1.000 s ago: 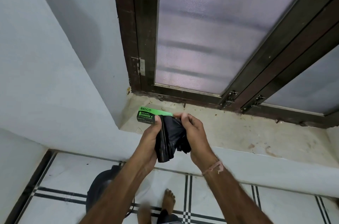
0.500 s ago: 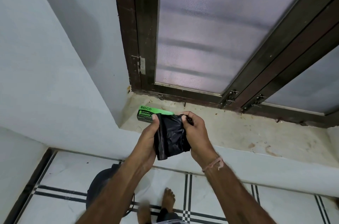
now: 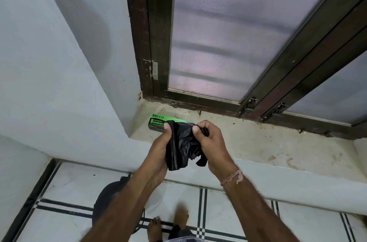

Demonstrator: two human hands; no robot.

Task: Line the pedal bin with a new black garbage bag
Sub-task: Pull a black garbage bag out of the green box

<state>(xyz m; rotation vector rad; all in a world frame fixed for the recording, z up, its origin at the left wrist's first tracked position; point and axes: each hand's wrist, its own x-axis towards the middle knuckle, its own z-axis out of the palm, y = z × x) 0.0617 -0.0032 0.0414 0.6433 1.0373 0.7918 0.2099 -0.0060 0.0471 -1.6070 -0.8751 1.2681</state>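
Black garbage bag [image 3: 181,148] up between both hands, folded and crumpled, held in the air just in front of the stone sill [image 3: 258,142]. We've got our left hand [image 3: 158,150] wrapped round the bag's left edge, thumb pressed down on the upper corner, fingers curled in behind the plastic. Our right hand [image 3: 210,142] has the top right corner in a pinch, thumb and forefinger tight on a little tuft of plastic, the other fingers curled in beside them. A loose flap of the bag dangles below that palm. There's a pale thread [image 3: 232,177] tied round our right wrist.

Just behind our left thumb, a green box [image 3: 157,120] lies flat on the sill, close to the corner of the wall, its near end hidden by the bag; we can read BECO and GARBAGE on it. Above the sill rises the dark window frame [image 3: 156,33] with frosted panes.

Down on the tiled floor [image 3: 65,188], the pedal bin [image 3: 105,202] shows as a dark round shape, partly covered by our left forearm. A bare foot [image 3: 180,220] stands just right of it, on the black stripes.
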